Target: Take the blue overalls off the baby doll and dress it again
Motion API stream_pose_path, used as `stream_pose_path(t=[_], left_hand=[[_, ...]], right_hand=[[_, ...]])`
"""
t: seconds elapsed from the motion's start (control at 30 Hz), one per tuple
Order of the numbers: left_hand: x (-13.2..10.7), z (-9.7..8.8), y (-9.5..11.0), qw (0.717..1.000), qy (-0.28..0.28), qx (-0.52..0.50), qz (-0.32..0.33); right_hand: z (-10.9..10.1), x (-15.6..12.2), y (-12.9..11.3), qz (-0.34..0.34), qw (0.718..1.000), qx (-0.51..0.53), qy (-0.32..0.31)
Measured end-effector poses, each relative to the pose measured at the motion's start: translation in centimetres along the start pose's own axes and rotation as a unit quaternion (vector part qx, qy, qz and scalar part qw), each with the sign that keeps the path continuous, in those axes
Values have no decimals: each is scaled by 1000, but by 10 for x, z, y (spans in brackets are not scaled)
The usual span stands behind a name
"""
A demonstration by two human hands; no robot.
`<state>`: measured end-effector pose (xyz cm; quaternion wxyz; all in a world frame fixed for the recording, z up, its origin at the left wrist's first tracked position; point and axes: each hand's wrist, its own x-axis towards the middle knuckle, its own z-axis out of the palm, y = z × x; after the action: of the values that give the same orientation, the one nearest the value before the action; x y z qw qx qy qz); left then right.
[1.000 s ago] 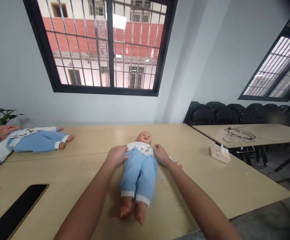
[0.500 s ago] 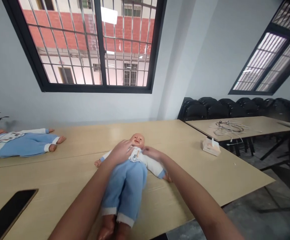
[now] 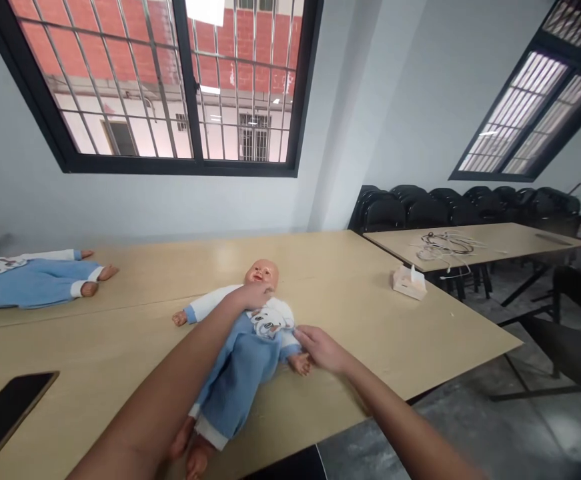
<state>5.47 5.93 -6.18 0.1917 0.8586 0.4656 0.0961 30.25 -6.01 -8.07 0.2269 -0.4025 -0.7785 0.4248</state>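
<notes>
A baby doll (image 3: pixel 243 363) in a white top and blue trousers lies face up on the wooden table (image 3: pixel 350 303), its bare feet toward me. My left hand (image 3: pixel 257 295) is at the doll's neck, fingers curled at the collar of the top; its fingertips are partly hidden. On the doll's other side, my right hand (image 3: pixel 320 347) pinches the edge of the top near the blue sleeve cuff. A printed animal face (image 3: pixel 270 320) shows on the chest between my hands. The doll's near-right hand (image 3: pixel 300 364) rests below my right fingers.
A second doll (image 3: pixel 35 283) in matching clothes lies at the far left. At the lower left is a dark phone (image 3: pixel 7 417). A tissue box (image 3: pixel 409 283) stands to the right. Tangled cables (image 3: pixel 445 245) lie on another table, with stacked black chairs (image 3: pixel 410 210) behind.
My right hand has moved from the doll's collar down to its side. The doll's arm there is drawn in toward its body, and its trunk and legs are turned. My left hand stays near the neck.
</notes>
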Motion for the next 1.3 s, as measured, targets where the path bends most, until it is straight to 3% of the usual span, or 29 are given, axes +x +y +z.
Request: stream_pose_path(t=[0.13, 0.23, 0.33, 0.4, 0.5, 0.6, 0.73, 0.83, 1.03, 1.13, 1.23, 1.3], left_hand=[[6, 10, 8, 999, -23, 28, -12], [7, 16, 16, 998, -20, 48, -23], [5, 19, 22, 997, -14, 68, -36], [3, 19, 23, 996, -14, 79, -43], [4, 17, 21, 995, -17, 87, -51], [9, 13, 15, 994, -24, 88, -56], [13, 5, 1, 995, -31, 84, -49], [12, 1, -12, 996, -21, 80, -43], [14, 8, -28, 997, 3, 63, -49], [16, 11, -27, 996, 12, 60, -67], [15, 12, -24, 995, 20, 62, -80], [14, 12, -23, 994, 26, 65, -84]], right_hand=[[24, -59, -24, -94, 976, -177, 88], [48, -81, -25, -98, 943, -276, 156], [76, -93, -17, -64, 933, -260, 239], [95, -99, -16, -90, 928, -231, 279], [119, -102, -23, -153, 940, -234, 197], [134, -96, -34, -145, 945, -250, 150], [137, -99, -42, -162, 946, -230, 158], [132, -122, -42, -217, 949, -172, 148], [125, -164, -20, -261, 934, -159, 184], [128, -155, -15, -211, 932, -171, 240], [128, -132, -26, -135, 929, -148, 312], [125, -116, -36, -130, 937, -163, 280]])
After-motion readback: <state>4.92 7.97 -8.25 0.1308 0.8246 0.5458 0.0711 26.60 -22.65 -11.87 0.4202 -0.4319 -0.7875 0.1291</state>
